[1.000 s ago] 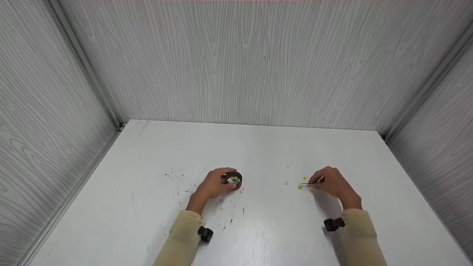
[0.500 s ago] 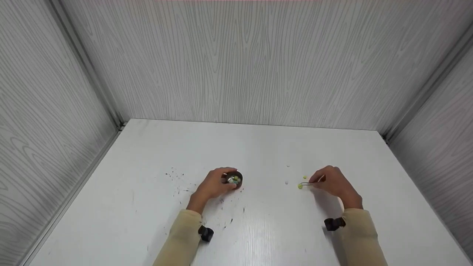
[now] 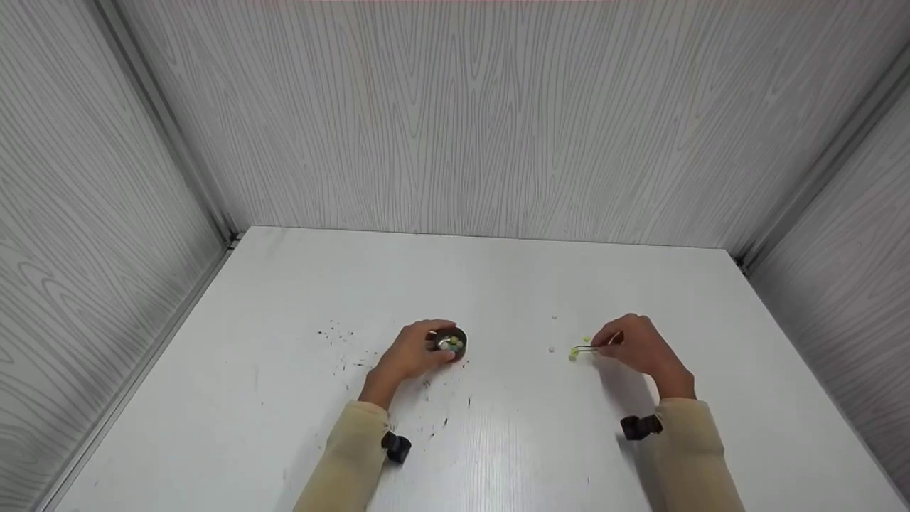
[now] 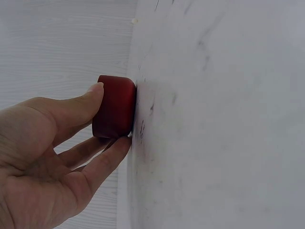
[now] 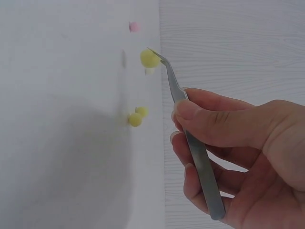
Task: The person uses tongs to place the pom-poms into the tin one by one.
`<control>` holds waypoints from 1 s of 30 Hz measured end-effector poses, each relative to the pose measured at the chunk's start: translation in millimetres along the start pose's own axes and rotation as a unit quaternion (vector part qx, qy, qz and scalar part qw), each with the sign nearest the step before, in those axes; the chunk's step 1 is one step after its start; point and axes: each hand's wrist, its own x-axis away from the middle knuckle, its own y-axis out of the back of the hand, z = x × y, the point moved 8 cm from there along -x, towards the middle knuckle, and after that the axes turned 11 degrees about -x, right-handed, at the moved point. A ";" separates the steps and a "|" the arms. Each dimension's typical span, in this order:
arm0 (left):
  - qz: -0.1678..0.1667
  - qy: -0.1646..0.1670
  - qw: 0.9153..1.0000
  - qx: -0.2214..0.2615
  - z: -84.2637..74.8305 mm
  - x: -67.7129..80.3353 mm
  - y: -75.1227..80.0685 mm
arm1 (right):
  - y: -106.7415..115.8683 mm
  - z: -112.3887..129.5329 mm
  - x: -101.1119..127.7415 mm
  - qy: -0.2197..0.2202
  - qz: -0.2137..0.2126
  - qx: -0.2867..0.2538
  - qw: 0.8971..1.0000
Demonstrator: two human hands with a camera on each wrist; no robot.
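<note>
- The right hand (image 5: 238,143) pinches slim metal tweezers (image 5: 190,129), whose tips clamp a small yellow-green bead (image 5: 149,58) just above the white table (image 3: 498,441).
- The left hand (image 4: 52,157) grips a small round dark-red dish (image 4: 114,107) holding beads.
- Risk: the smooth round bead could squirt from the tips and roll away.
- Loose beads (image 5: 136,117) nearby may get knocked.

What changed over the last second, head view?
The right hand, holding the tweezers, lifted slightly and shifted a little toward the left; the yellow-green bead at the tweezer tips rose with it off the table. In the right wrist view that bead sits pinched at the tips. The left hand keeps its grip on the small dark cup of beads, unmoved. The other loose beads stayed put.
</note>
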 end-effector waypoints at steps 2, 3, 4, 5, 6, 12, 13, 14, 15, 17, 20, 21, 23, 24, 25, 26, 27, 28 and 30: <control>0.002 0.001 1.000 0.001 -0.1 -0.8 -0.2 | -0.1 0.7 -0.2 -0.002 0.000 0.001 1.000; 0.003 0.001 1.000 0.001 -0.2 -1.1 -0.4 | -0.3 0.6 -0.4 -0.004 -0.001 0.001 1.000; 0.003 0.001 1.000 0.002 -0.3 -1.3 -0.5 | -0.3 1.0 -0.5 -0.004 -0.001 0.001 1.000; 0.004 0.001 1.000 0.002 -0.8 -1.4 -0.4 | 0.0 1.9 -0.5 -0.004 -0.002 -0.001 1.000; 0.004 -0.001 1.000 -0.001 -1.1 -1.8 -0.5 | 0.5 2.8 -0.7 -0.002 -0.003 -0.002 1.000; 0.006 -0.002 1.000 -0.005 -3.5 -4.2 1.0 | 3.3 10.9 -3.0 0.015 -0.013 -0.007 1.000; 0.007 0.001 1.000 -0.001 -3.6 -4.3 1.2 | 3.2 12.1 -3.4 0.017 -0.013 -0.007 1.000; 0.006 0.002 1.000 0.000 -3.5 -4.4 1.5 | 2.8 13.3 -4.0 0.019 -0.014 -0.007 1.000; 0.006 0.002 1.000 0.000 -3.5 -4.3 1.7 | 2.1 15.3 -4.5 0.025 -0.014 -0.005 1.000; 0.003 0.004 1.000 -0.001 -3.0 -3.6 2.1 | 0.2 18.5 -5.6 0.031 -0.015 0.000 0.999; -0.002 0.004 1.000 -0.010 -2.1 -2.0 2.5 | -3.7 23.0 -7.3 0.040 -0.011 0.004 0.999; -0.003 0.004 1.000 -0.012 -2.0 -1.5 2.7 | -4.8 24.5 -7.7 0.042 -0.011 0.005 0.999; -0.006 0.003 1.000 -0.014 -1.7 -0.9 2.9 | -6.9 26.4 -8.2 0.040 -0.010 0.004 0.999; -0.007 0.004 1.000 -0.013 -1.5 -0.9 2.8 | -7.7 27.6 -8.5 0.042 -0.009 0.003 0.999; -0.007 0.005 1.000 -0.010 -1.2 -0.9 2.7 | -8.5 28.5 -8.7 0.042 -0.009 0.003 0.999; -0.007 0.006 1.000 -0.010 -0.9 -1.1 2.4 | -9.3 29.4 -8.8 0.041 -0.010 0.003 0.999; -0.007 0.007 1.000 -0.009 -0.4 -1.3 1.8 | -10.1 30.4 -9.0 0.041 -0.010 0.001 0.999; -0.006 0.008 1.000 -0.009 0.1 -1.4 1.3 | -10.9 31.4 -9.3 0.041 -0.009 -0.002 0.999; -0.005 0.009 1.000 -0.011 1.0 -1.8 0.3 | -12.4 33.8 -10.0 0.041 -0.009 -0.008 0.999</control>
